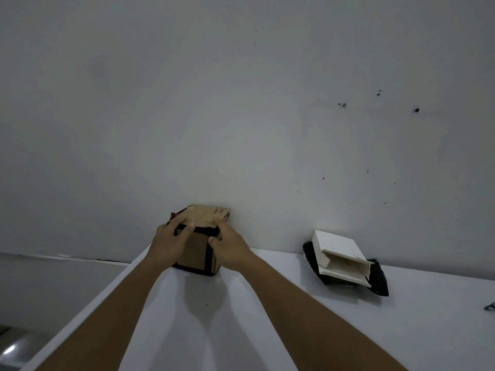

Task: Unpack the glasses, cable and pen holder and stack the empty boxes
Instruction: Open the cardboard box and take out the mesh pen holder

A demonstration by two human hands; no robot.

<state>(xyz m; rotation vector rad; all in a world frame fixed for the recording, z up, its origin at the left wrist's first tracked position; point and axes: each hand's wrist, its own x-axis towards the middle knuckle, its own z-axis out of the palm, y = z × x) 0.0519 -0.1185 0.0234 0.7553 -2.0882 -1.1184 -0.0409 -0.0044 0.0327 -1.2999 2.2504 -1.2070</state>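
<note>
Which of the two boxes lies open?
The white box on the right, its end flap open. The black-edged brown box is gripped by left hand and right hand.

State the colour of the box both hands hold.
Brown cardboard box with black edges; head view.

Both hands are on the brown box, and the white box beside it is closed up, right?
Not quite. In the head view the left hand and right hand are on the brown box, but the white box is open at one end, not closed.
</note>
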